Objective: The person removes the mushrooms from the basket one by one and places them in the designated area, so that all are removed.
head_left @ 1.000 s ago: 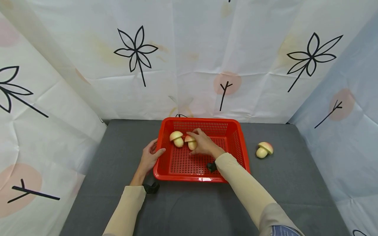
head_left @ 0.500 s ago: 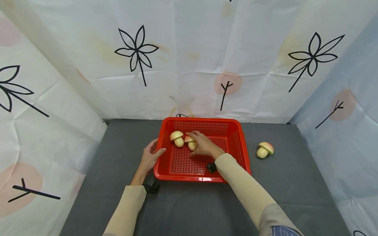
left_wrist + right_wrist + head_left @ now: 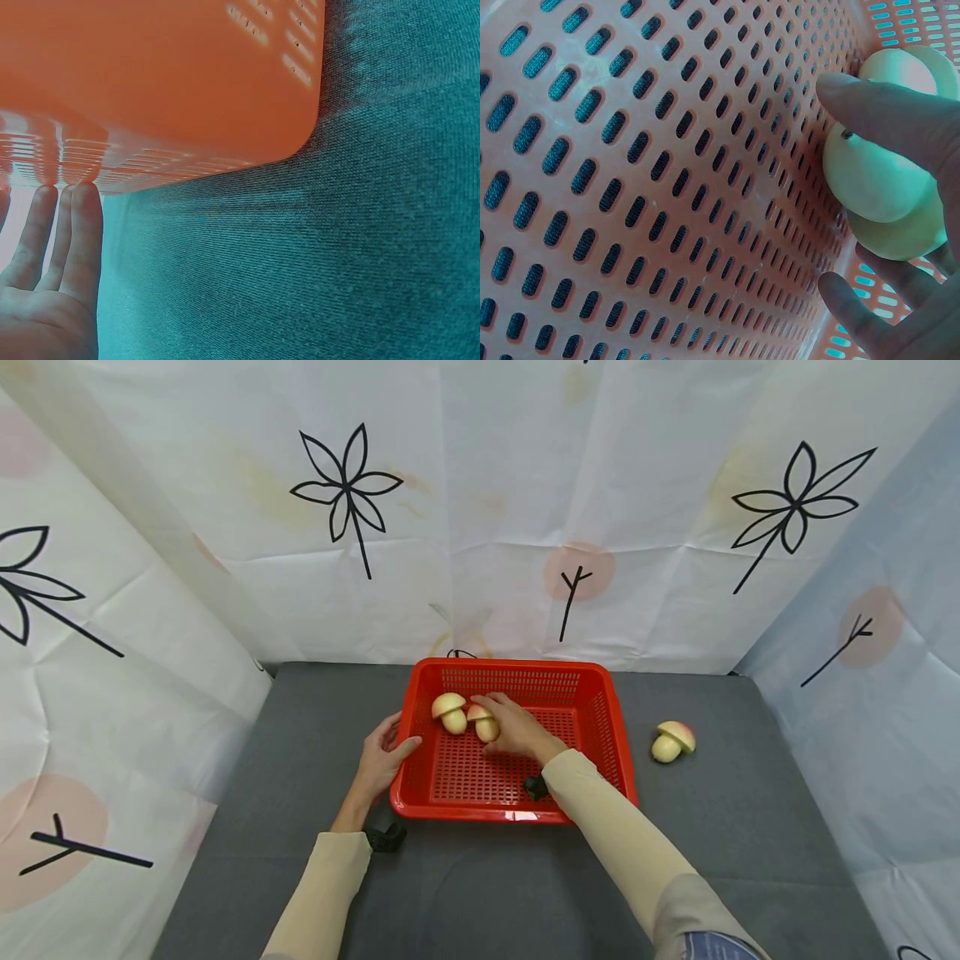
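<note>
In the head view, a red plastic basket with slotted walls stands on the grey table. My left hand is at its left side, thumb over the rim. The left wrist view shows straight fingers touching the outer wall. Inside the basket my right hand holds a toy mushroom with a pale stem and a reddish-yellow cap. Seen from the right wrist, the thumb crosses the mushroom and the fingers lie on its far side. Another toy mushroom lies just left of the held one.
A third toy mushroom lies on the table, right of the basket. White cloth walls with printed flowers enclose the table at the back and both sides.
The mushroom in my right hand has shifted very slightly left, nearer to the other one. My left hand stays at the basket's side, and the basket has not visibly moved.
</note>
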`<state>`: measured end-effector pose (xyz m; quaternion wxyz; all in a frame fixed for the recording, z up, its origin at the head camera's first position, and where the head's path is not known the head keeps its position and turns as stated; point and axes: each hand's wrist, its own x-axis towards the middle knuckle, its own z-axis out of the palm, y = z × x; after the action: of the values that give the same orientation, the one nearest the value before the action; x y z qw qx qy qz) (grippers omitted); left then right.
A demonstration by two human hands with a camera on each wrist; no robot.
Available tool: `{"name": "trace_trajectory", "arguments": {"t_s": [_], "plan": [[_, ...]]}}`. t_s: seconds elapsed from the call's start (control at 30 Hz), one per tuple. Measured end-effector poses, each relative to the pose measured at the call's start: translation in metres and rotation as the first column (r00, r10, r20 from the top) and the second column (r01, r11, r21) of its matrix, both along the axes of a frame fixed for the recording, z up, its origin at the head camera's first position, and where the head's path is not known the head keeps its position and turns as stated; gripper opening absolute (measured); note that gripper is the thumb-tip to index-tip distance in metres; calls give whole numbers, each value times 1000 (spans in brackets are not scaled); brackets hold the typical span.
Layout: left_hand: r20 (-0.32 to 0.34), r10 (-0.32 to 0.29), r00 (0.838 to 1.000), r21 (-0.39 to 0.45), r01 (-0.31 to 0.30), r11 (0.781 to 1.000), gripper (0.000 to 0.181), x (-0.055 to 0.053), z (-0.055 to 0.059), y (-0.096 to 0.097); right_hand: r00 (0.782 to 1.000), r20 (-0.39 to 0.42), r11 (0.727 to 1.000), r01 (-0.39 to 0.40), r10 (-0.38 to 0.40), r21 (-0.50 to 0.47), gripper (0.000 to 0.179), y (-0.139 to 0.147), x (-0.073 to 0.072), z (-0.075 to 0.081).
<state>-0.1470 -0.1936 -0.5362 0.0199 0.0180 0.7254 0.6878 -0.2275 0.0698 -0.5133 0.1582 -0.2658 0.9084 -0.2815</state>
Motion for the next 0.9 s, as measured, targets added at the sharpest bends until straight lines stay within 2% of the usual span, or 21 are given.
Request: {"name": "trace_trajectory", "arguments": {"t_s": [0.37, 0.77, 0.9], "plan": [[8, 0, 1000, 0, 0, 1000, 60, 0, -1, 0, 999, -15, 999, 39, -39, -24, 90, -1, 1, -1], [-4, 1, 1000, -18, -1, 1000, 60, 0, -3, -1, 999, 7, 997, 49, -48, -65, 91, 9, 4, 12], [-1, -3, 1000, 9, 3, 1000, 59, 0, -2, -1, 999, -7, 995, 48, -49, -83, 91, 13, 7, 21]]}}
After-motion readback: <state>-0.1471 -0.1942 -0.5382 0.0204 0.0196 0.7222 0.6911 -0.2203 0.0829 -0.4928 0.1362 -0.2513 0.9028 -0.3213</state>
